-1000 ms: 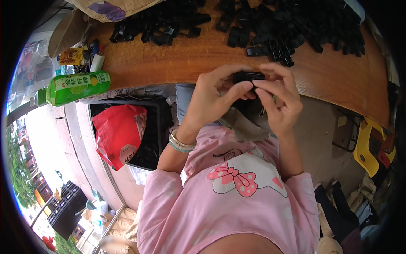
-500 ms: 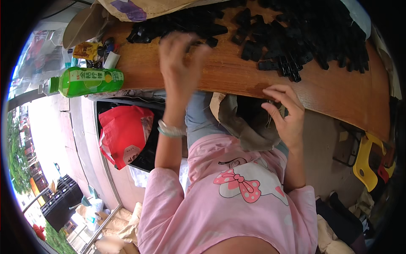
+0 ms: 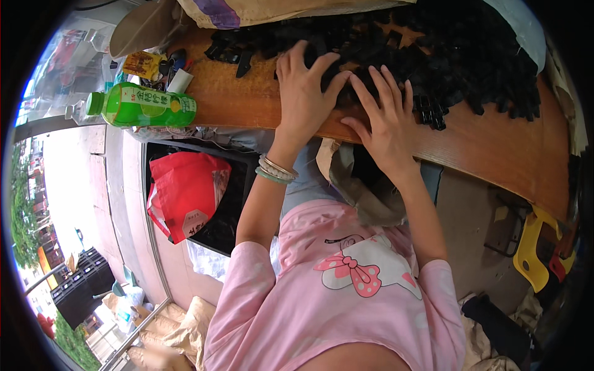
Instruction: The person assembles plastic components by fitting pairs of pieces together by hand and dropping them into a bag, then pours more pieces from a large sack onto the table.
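Small black plastic pieces (image 3: 470,68) lie heaped across the far side of the wooden table (image 3: 489,145). My left hand (image 3: 306,89) rests at the near edge of the heap, fingers spread and touching the pieces. Close beside it, my right hand (image 3: 385,114) also has its fingers apart, their tips among the pieces. The two hands almost meet at the left index finger and thumb. Neither hand grips anything that I can see. Below the table's near edge, over my lap, hangs a grey-brown sack (image 3: 371,201) with a dark opening.
A green drink bottle (image 3: 148,105) lies on its side at the table's left end, near a yellow packet (image 3: 143,63) and small odds and ends. A red bag (image 3: 185,188) sits low on the left. To the right stands a yellow stool (image 3: 531,253). A paper sack (image 3: 272,12) borders the heap.
My right hand has moved up from the table's near edge to the black pieces, its fingers spreading. My left hand has shifted right. The pieces between them have been pushed about.
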Demonstrator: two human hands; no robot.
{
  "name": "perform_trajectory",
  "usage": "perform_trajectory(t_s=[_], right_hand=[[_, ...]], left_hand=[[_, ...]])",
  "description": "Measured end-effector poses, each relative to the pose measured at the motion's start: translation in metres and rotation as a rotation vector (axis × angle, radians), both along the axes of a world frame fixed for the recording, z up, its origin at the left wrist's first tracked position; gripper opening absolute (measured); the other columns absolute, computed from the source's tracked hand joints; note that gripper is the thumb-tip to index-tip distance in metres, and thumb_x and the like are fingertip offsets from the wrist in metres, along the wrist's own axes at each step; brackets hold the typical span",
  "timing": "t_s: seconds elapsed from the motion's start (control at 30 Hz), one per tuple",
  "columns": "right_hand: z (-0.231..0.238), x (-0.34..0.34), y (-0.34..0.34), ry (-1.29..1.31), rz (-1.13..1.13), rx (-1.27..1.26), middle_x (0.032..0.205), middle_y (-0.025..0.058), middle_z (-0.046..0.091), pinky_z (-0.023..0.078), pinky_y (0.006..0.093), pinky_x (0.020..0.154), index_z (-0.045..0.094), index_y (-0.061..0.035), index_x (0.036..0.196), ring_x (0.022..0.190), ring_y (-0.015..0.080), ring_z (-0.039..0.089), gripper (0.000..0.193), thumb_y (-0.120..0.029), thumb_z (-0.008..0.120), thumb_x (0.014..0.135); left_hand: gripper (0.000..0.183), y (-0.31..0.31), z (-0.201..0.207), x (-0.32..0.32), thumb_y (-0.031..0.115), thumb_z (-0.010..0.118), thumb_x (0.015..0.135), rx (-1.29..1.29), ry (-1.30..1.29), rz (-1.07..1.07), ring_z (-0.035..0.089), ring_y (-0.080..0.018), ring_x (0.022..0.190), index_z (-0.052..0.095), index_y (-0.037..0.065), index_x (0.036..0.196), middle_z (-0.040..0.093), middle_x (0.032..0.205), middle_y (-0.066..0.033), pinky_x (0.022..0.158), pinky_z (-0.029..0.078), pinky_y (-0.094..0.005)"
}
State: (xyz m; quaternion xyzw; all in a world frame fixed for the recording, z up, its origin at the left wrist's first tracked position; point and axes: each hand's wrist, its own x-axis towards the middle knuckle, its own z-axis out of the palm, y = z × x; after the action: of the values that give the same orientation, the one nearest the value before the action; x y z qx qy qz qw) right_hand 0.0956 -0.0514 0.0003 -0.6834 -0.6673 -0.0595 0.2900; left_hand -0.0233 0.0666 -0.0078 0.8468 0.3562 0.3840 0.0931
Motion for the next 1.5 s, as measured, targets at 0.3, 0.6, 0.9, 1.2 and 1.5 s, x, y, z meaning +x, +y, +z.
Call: perform_trajectory(t_s=[0.3, 0.6, 0.9, 1.2, 1.5], right_hand=[[-0.008, 0.006, -0.003, 0.036, 0.011, 0.059, 0.134, 0.0144, 0.042, 0.025, 0.0562, 0.106, 0.049, -0.0108, 0.129, 0.128, 0.0337, 0.036, 0.06, -0.029, 0.071, 0.077], [-0.008, 0.026, -0.033, 0.065, -0.142, 0.325, 0.116, 0.0095, 0.056, 0.039, 0.0433, 0.091, 0.057, -0.0024, 0.116, 0.104, 0.0292, 0.052, 0.034, -0.007, 0.061, 0.083], [0.007, 0.03, -0.038, -0.083, -0.219, 0.065, 0.102, 0.006, 0.056, 0.038, 0.0385, 0.075, 0.064, -0.0086, 0.106, 0.085, 0.0247, 0.05, 0.033, 0.005, 0.06, 0.075], [0.006, 0.04, -0.042, -0.169, -0.17, 0.045, 0.111, 0.007, 0.052, 0.037, 0.0394, 0.077, 0.061, -0.0075, 0.106, 0.095, 0.0248, 0.049, 0.04, 0.002, 0.061, 0.067], [0.016, 0.039, -0.046, 0.292, -0.019, 0.174, 0.1, 0.0079, 0.058, 0.044, 0.0357, 0.075, 0.062, -0.0029, 0.103, 0.09, 0.0242, 0.057, 0.033, 0.006, 0.066, 0.071]], left_hand=[[0.024, 0.017, -0.003, -0.043, 0.013, 0.072, 0.076, 0.27, -0.207, 0.236, 0.055, -0.0309, 0.099, 0.067, 0.002, 0.097, 0.058, 0.108, -0.0152, 0.086, 0.043, -0.0387], [0.033, 0.053, 0.003, -0.088, 0.024, 0.075, 0.075, -0.404, -0.25, 0.463, 0.06, -0.0204, 0.074, 0.063, -0.007, 0.08, 0.061, 0.078, -0.013, 0.066, 0.047, -0.0329], [0.031, -0.054, 0.03, -0.04, -0.002, 0.071, 0.076, -0.632, -0.564, -0.093, 0.059, -0.0109, 0.087, 0.06, -0.001, 0.105, 0.06, 0.1, -0.0074, 0.072, 0.048, -0.022], [0.034, -0.095, 0.025, -0.013, -0.007, 0.065, 0.077, -1.168, -0.273, -0.367, 0.057, -0.0076, 0.06, 0.057, -0.002, 0.11, 0.06, 0.079, -0.0049, 0.055, 0.047, -0.0207], [0.032, -0.092, 0.023, -0.003, -0.003, 0.066, 0.08, -1.326, -0.42, -0.365, 0.063, -0.0126, 0.06, 0.055, -0.007, 0.11, 0.063, 0.075, -0.0091, 0.052, 0.05, -0.0222]])
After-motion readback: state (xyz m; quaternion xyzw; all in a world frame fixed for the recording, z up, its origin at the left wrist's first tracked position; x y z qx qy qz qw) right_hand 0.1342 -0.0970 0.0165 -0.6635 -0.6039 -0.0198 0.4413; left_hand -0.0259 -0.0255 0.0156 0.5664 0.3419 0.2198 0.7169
